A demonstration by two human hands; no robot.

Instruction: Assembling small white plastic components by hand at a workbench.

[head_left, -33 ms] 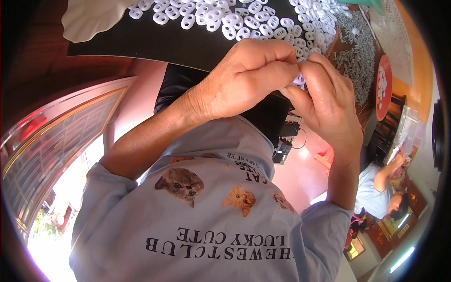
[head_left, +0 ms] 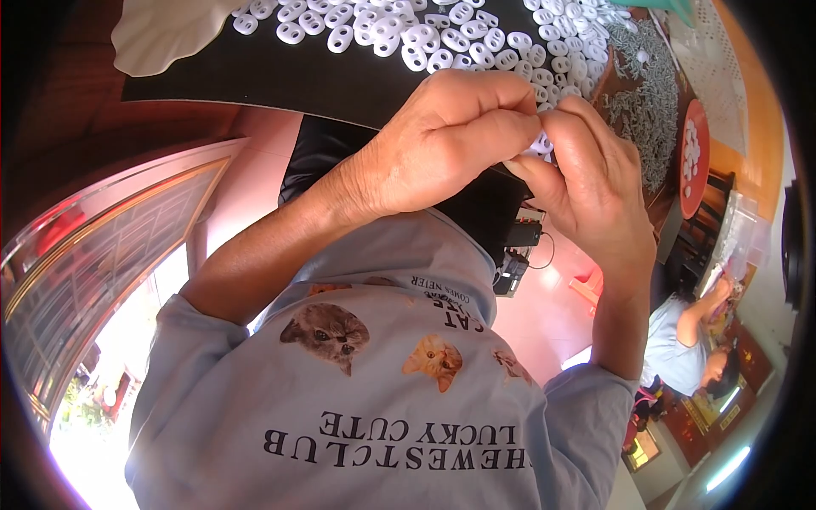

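My left hand (head_left: 459, 140) and my right hand (head_left: 591, 170) meet at the near edge of the dark tabletop, both with fingers pinched. Between their fingertips is a small white oval plastic piece (head_left: 541, 144), mostly covered by the fingers. It resembles the two-hole cord lock pieces (head_left: 387, 38) heaped just beyond my hands. Right of that heap lies a pile of small grey metal parts (head_left: 650, 110), which look like springs.
A pale scalloped dish (head_left: 157, 38) stands at the far left of the dark board (head_left: 229, 81). To the right, a red-orange plate (head_left: 695, 174) holds small white pieces. A green container (head_left: 671, 7) shows at the far right. Another person (head_left: 684, 336) sits farther off right.
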